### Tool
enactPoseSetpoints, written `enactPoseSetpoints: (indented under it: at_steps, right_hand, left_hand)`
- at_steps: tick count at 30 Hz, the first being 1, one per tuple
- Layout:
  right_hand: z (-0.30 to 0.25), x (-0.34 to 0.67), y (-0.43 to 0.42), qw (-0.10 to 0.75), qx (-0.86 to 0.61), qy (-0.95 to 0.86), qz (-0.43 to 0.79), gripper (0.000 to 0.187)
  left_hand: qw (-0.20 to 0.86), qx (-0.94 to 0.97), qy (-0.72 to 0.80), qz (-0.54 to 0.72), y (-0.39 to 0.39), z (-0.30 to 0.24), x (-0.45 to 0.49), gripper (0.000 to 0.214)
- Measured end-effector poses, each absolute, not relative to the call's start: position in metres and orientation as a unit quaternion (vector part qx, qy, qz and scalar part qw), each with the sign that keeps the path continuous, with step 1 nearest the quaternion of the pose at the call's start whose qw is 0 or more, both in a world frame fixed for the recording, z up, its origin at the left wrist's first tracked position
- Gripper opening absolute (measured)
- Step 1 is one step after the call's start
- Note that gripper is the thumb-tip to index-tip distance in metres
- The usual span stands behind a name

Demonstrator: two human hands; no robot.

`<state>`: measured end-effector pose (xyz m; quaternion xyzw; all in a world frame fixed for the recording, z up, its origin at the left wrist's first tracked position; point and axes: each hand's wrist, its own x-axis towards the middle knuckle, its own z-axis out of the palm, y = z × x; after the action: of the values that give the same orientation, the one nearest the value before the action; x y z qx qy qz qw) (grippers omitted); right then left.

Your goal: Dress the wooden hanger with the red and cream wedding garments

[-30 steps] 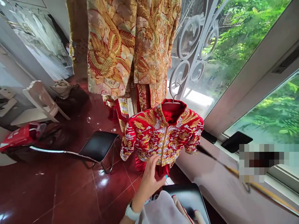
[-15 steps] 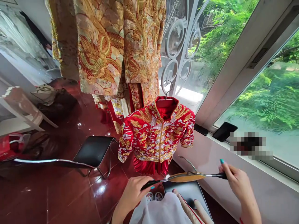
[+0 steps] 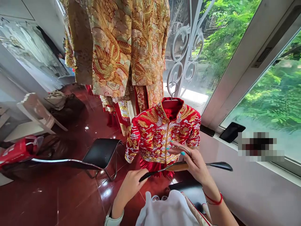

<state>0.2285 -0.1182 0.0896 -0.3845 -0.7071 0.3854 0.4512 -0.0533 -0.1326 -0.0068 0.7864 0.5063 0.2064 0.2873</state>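
Observation:
My left hand (image 3: 132,184) is closed around the black left end of a clothes hanger (image 3: 219,165), held level in front of me. The hanger has black tips and a tan middle bar. At its metal hook is my right hand (image 3: 198,164), its fingers bent about the hook and partly hiding the bar. Just beyond hangs a short red jacket (image 3: 160,135) with gold and silver embroidery and a stand-up collar, on a hanger of its own. Red fringe (image 3: 148,166) shows below its hem.
Long gold embroidered garments (image 3: 110,53) hang behind the jacket. A black stool (image 3: 102,152) stands at left, with another black seat (image 3: 188,190) close below me. A phone (image 3: 232,131) lies on the window sill at right. A red bag (image 3: 18,150) is at far left.
My right hand has left the hanger's right end and moved left to its hook. My left hand keeps its hold on the left end. The view has shifted slightly left.

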Motion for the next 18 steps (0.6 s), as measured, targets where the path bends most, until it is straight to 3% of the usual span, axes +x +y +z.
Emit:
enactPoseSetpoints:
  at_steps: [6,9,14,16,18]
  right_hand:
    - [0.066,0.261,-0.092,0.401,-0.234,-0.655,0.597,0.048]
    - [0.067,0.277,-0.077,0.463,-0.323,-0.586,0.582,0.045]
    - [0.088,0.330,-0.040,0.459,-0.441,-0.523,0.567,0.069]
    - [0.093,0.358,-0.019,0.434,-0.513,-0.504,0.542,0.080]
    - [0.093,0.380,0.003,0.403,-0.593,-0.483,0.502,0.086]
  left_hand:
    - [0.320,0.818,0.435,0.196,-0.108,0.000,-0.047,0.030]
    - [0.313,0.848,0.368,0.221,-0.078,0.020,-0.042,0.045]
    - [0.108,0.705,0.462,0.528,0.018,0.063,-0.058,0.064]
    - [0.113,0.695,0.484,0.519,0.055,0.075,-0.066,0.065]
    - [0.183,0.725,0.482,0.457,0.078,0.083,-0.068,0.059]
